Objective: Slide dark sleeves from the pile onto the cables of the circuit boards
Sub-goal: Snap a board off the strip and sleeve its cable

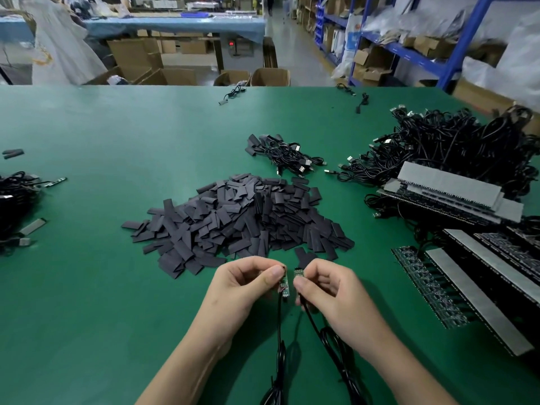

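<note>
Hands pinch one small circuit board each, left hand (pixel 245 283), right hand (pixel 330 287) (cables (pixel 330 340) trailing), near the sleeve pile (pixel 239 217).

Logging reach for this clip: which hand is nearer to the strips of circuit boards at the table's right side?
Right. The right hand sits between the left hand and the strips of circuit boards; the left hand is farther off, toward the table's middle.
</note>
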`<act>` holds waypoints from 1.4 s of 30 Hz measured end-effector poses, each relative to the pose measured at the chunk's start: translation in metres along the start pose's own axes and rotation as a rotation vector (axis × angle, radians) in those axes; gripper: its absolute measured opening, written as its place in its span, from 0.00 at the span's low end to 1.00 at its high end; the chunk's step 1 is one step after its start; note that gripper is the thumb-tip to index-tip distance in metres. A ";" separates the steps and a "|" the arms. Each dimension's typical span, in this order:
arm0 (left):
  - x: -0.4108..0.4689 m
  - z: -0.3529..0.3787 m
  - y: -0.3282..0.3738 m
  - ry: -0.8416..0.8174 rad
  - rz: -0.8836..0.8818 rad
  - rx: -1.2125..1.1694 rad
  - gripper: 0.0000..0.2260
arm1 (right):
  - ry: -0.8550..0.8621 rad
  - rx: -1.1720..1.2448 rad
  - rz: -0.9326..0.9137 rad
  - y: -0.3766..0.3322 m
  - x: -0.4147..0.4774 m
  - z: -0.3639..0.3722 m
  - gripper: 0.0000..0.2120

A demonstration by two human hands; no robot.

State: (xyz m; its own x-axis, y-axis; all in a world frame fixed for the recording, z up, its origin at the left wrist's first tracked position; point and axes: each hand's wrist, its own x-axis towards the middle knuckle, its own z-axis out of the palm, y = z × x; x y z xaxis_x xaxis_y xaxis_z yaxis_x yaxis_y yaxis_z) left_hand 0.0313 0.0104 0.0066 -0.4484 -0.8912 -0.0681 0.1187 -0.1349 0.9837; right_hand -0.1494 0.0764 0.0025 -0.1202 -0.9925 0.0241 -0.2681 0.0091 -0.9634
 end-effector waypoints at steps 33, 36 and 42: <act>0.010 -0.066 0.007 0.339 0.343 1.285 0.05 | -0.164 0.280 0.252 -0.005 -0.003 -0.020 0.11; 0.010 -0.061 0.007 0.306 0.396 1.190 0.04 | -0.145 0.189 0.209 -0.006 -0.004 -0.014 0.10; 0.002 -0.020 0.006 0.081 0.348 0.492 0.03 | -0.154 0.290 0.153 -0.008 -0.007 -0.004 0.04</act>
State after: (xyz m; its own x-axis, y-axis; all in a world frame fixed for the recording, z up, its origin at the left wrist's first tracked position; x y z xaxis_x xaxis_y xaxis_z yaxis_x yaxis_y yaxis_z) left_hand 0.0491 -0.0011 0.0089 -0.3856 -0.8798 0.2780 -0.1858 0.3691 0.9106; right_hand -0.1501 0.0833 0.0113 0.0131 -0.9893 -0.1453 0.0271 0.1456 -0.9890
